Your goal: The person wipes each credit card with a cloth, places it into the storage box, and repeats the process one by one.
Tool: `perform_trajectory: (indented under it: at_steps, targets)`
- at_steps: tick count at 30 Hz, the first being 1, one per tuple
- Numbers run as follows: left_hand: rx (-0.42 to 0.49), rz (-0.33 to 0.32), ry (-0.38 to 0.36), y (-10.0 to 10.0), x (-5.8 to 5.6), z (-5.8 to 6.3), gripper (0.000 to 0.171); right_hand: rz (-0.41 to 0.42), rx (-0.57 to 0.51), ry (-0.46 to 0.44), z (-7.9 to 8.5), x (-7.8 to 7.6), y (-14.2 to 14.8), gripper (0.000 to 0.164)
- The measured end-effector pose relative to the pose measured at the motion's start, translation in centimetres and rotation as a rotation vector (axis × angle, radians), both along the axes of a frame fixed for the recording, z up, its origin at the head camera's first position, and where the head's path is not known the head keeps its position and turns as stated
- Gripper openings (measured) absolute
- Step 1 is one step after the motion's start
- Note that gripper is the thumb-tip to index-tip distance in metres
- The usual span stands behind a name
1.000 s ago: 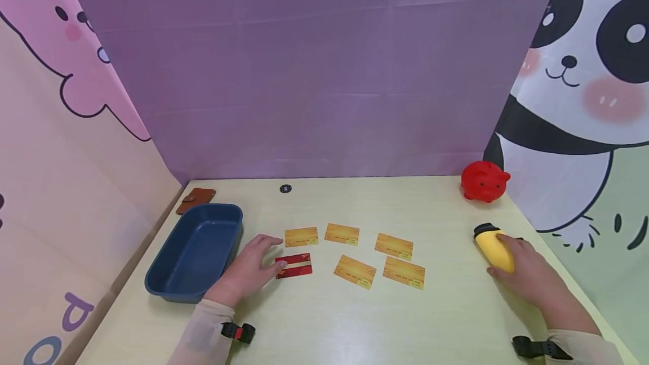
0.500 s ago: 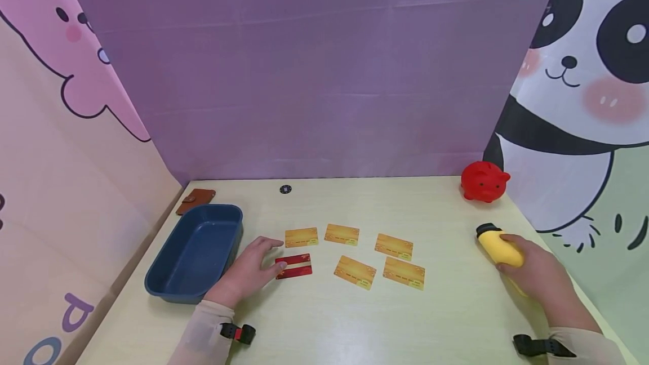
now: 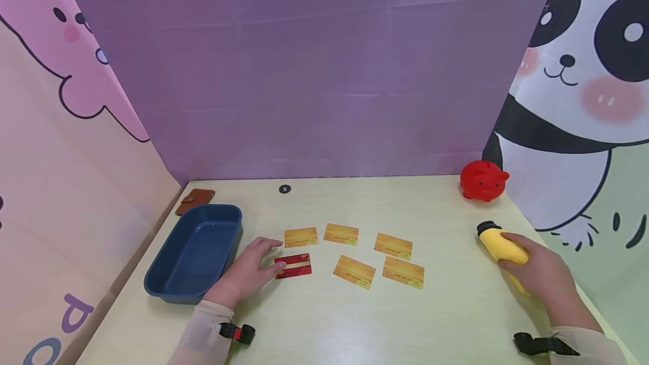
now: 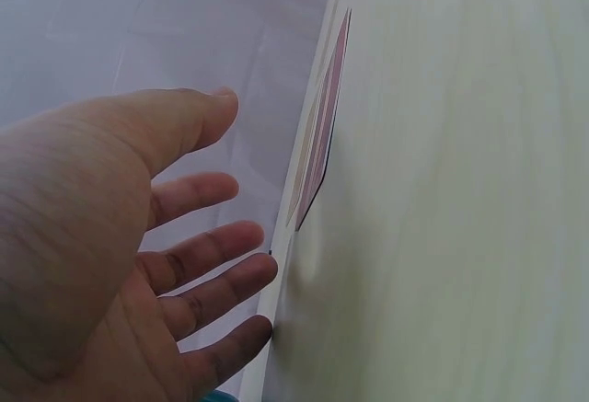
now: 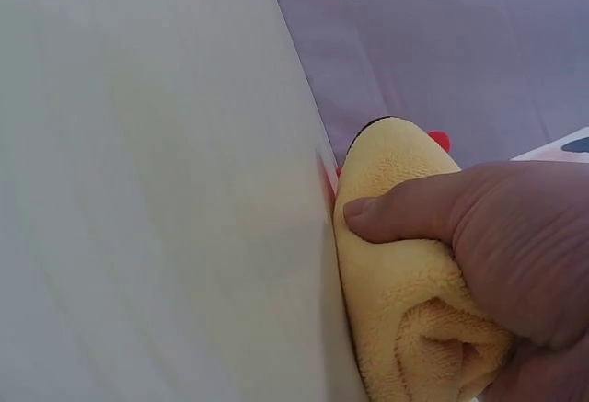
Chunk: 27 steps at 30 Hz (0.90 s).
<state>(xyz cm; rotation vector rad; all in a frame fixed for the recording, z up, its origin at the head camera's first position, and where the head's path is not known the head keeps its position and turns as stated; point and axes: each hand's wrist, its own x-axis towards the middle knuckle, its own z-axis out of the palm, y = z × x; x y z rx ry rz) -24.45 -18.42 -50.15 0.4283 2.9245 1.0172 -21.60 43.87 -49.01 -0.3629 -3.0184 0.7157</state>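
Observation:
My left hand (image 3: 250, 270) hovers with spread, relaxed fingers by a red card (image 3: 293, 266) with a pale stripe. In the head view its thumb tip overlaps the card's left end; the left wrist view shows the palm and fingers holding nothing, beside the red card (image 4: 324, 126). On the right of the table, my right hand (image 3: 542, 272) grips a rolled yellow towel (image 3: 502, 245) with a black end. The right wrist view shows the thumb pressed along the fuzzy towel (image 5: 386, 282), which lies close to the tabletop.
Several gold cards (image 3: 354, 272) lie flat mid-table. Left of my left hand stands a dark blue tray (image 3: 152, 283). Behind it is a brown wallet (image 3: 195, 200). A small black disc (image 3: 285, 189) lies near the back edge, and a red piggy bank (image 3: 483, 181) sits back right.
My right hand and the towel have shifted slightly to the right, with the towel's lower end now showing below the hand. The left hand and the cards have stayed put.

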Motion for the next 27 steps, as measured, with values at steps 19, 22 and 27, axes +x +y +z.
perform_trajectory:
  at_steps: [19, 22, 27]
  targets:
    - [0.005, 0.016, -0.005, 0.01, 0.09, 0.11, 0.056, -0.085, -0.084, 0.077, -0.24, -0.08, 0.49, 0.071]
    - [0.005, 0.015, -0.006, 0.01, 0.04, 0.09, 0.057, -0.106, -0.107, 0.065, 0.06, -0.03, 0.28, 0.070]
    - [0.011, 0.008, -0.021, -0.04, 0.01, 0.03, 0.057, -0.117, -0.142, 0.066, 0.35, 0.19, 0.04, 0.069]
